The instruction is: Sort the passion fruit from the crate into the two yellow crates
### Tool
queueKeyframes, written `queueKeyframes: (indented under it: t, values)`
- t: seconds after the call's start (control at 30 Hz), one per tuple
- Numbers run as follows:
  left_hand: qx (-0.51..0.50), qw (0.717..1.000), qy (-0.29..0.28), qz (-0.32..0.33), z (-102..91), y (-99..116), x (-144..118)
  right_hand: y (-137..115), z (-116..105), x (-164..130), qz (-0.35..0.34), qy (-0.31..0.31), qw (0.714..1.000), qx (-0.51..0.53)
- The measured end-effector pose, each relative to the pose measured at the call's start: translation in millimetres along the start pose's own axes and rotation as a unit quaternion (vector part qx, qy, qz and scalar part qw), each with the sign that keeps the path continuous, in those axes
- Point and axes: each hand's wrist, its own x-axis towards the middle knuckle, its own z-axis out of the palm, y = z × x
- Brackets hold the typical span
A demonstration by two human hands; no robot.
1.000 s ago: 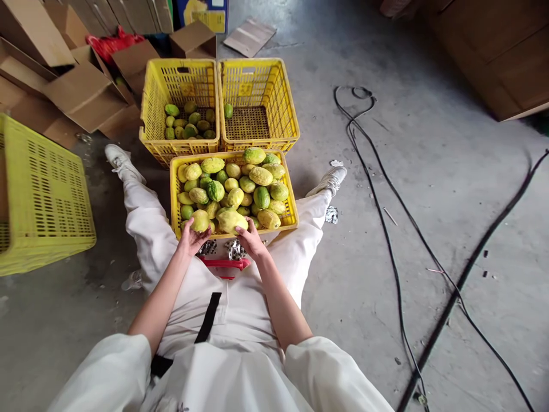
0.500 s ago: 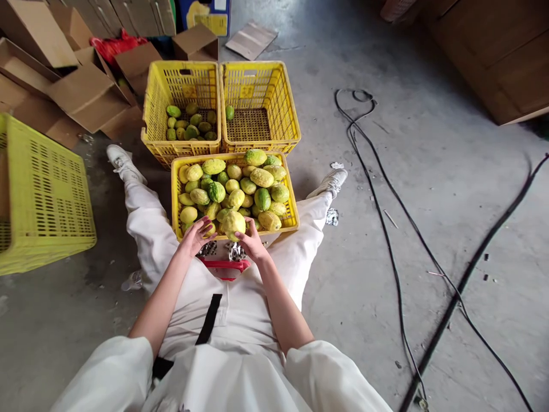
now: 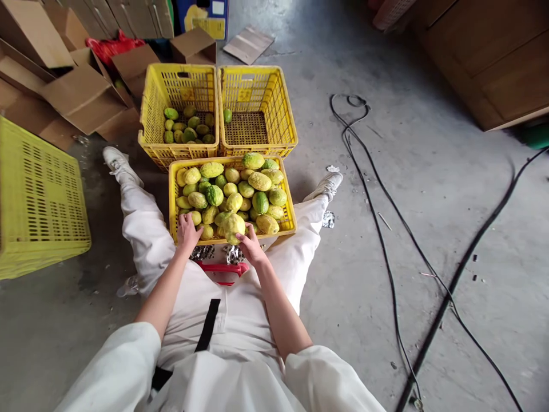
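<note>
1. The person sat on the concrete floor (image 3: 369, 240) in white clothes, legs spread to either side of a full yellow crate (image 3: 288, 218).
2. Between the thighs, just short of the crate's near wall, lay a red object (image 3: 223, 268) with crumpled silver foil pieces (image 3: 234, 253) beside it.
3. The right hand (image 3: 251, 247) was at the crate's near edge, its fingers curled up around the underside of a large pale yellow fruit (image 3: 233, 225) that sat on top of the heap at the near middle of the crate.
4. The left hand (image 3: 187, 230) lay inside the crate's near left corner, fingers loosely spread and resting on the fruit there; whether it gripped anything could not be told.
5. The heap of fruit (image 3: 240, 189) in that crate was a mix of yellow and green pieces, piled up to the rim.
6. Just beyond stood two more yellow crates side by side, touching: the left crate (image 3: 150, 109) held a shallow layer of small green fruit, and the right crate (image 3: 283, 109) held a single green fruit (image 3: 227, 115) by its left wall.
7. Another yellow crate, turned over (image 3: 38, 200), stood well off to the left.
8. Open cardboard boxes (image 3: 81, 97) lay at the far left, and black cables (image 3: 386, 229) ran across the floor on the right.
</note>
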Motion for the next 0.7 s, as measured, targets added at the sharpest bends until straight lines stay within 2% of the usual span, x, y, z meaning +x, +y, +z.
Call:
queueKeyframes:
  t: [0.23,0.37,0.43,0.53,0.6,0.7]
  values:
    - [-0.037,0.999,0.025,-0.017,7.7,-11,11,2,-3,2,-0.010,0.003,1.000,0.010]
    - [-0.158,0.981,0.073,-0.085,1.8,-10,7,4,-5,4,-0.009,0.004,1.000,0.029]
    - [-0.293,0.943,0.065,-0.148,-2.9,-5,5,4,-5,4,-0.010,-0.001,1.000,0.029]
    - [-0.477,0.853,0.010,-0.212,-10.7,5,4,4,-4,3,-0.009,-0.011,1.000,0.021]
    - [-0.536,0.815,-0.035,-0.220,-15.4,12,3,3,-2,2,-0.005,-0.015,1.000,0.018]
    - [-0.581,0.776,-0.087,-0.228,-21.6,21,0,3,0,1,0.000,-0.013,1.000,0.013]
